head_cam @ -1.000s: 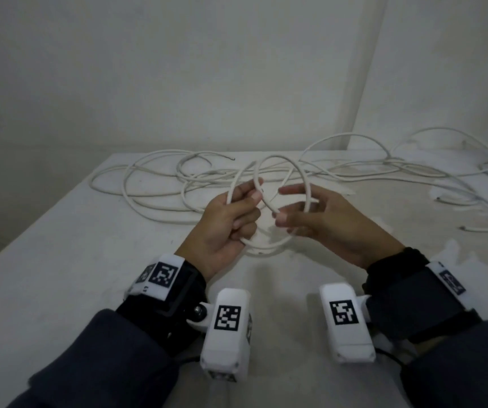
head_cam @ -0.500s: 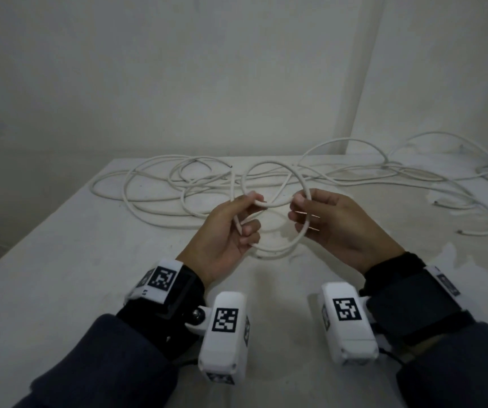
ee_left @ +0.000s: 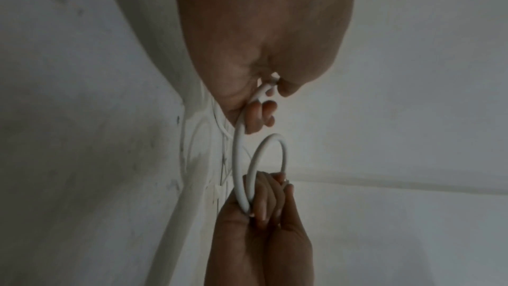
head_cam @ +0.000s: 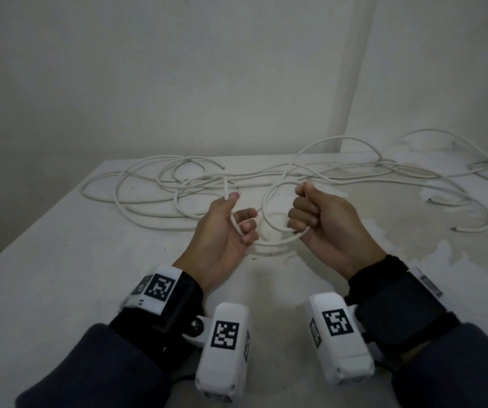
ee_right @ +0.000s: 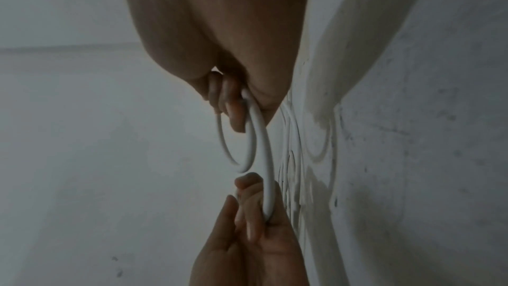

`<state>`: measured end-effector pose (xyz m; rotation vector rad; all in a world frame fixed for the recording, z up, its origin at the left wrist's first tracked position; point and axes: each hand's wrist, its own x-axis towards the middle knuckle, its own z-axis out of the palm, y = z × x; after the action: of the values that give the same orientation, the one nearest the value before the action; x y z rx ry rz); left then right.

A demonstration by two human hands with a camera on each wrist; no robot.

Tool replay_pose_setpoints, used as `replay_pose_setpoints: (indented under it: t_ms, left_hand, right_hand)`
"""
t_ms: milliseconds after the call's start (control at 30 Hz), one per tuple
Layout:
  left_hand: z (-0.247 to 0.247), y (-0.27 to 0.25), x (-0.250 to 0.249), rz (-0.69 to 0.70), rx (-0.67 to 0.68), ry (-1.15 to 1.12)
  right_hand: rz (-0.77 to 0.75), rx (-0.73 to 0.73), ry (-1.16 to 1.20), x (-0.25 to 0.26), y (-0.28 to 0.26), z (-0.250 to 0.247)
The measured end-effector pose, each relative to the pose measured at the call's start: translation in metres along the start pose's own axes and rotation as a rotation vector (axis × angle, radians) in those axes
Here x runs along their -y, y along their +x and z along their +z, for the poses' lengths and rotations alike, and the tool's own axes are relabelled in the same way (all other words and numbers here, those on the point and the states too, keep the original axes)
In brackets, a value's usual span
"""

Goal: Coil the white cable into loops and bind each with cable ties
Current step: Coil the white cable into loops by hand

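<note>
I see my left hand [head_cam: 222, 231] pinching the white cable [head_cam: 266, 213]; my right hand [head_cam: 316, 216] is clenched around its small loop, with loose cable beyond both hands on the bench [head_cam: 60, 260].

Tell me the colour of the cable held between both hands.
White, an unpatterned cable; the head view shows it best.
</note>
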<state>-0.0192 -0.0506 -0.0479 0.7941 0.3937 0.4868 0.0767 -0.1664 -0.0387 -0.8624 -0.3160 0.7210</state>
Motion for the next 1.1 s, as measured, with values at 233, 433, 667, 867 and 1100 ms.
replay_pose_setpoints:
  t_ms: [233,433,667,867,1100]
  left_hand:
    - [-0.007,0.001,0.001,0.237,0.031,0.244]
    - [-0.005,-0.010,0.000,0.234,0.204,0.419]
    - [0.005,-0.016,0.000,0.166,0.316,0.483]
    - [0.010,-0.019,0.000,0.166,0.305,0.643]
    - [0.009,-0.017,-0.002,0.227,0.180,0.648]
  right_hand:
    - [0.016,0.065,-0.169,0.002,-0.005,0.004]
    - [0.027,0.114,-0.288,0.003,-0.009,0.003]
    - [-0.021,0.138,-0.390,0.001,-0.010,0.002]
    - [-0.045,0.167,-0.494,0.000,-0.013,0.006]
    - [0.091,0.206,-0.285,0.005,-0.011,0.007]
